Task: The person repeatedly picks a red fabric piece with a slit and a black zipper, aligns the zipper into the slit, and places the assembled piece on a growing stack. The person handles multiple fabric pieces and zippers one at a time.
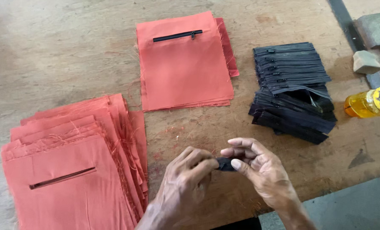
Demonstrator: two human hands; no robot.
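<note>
At desk point(283, 179) front edge, I see left hand point(185, 179) & right hand point(258, 168), each grip pinching a small black zipper piece point(225, 164); slit orange fabric stack point(70, 170) just left.

Plain coral-orange fabric panels point(70, 179) lay stacked, the top one cut with a dark slit point(62, 178). A second coral stack point(183, 72) carried a black zipper point(177, 35), with a deeper red piece point(227, 47) showing behind it. The pile of zippers point(292, 89) was black throughout, as was the small zipper piece point(225, 164) between the left hand point(185, 179) and the right hand point(258, 168). The table point(62, 51) was worn tan wood, flecked with orange threads. A bottle point(367, 103) glowed amber-yellow, beside a pale beige block point(366, 62).
</note>
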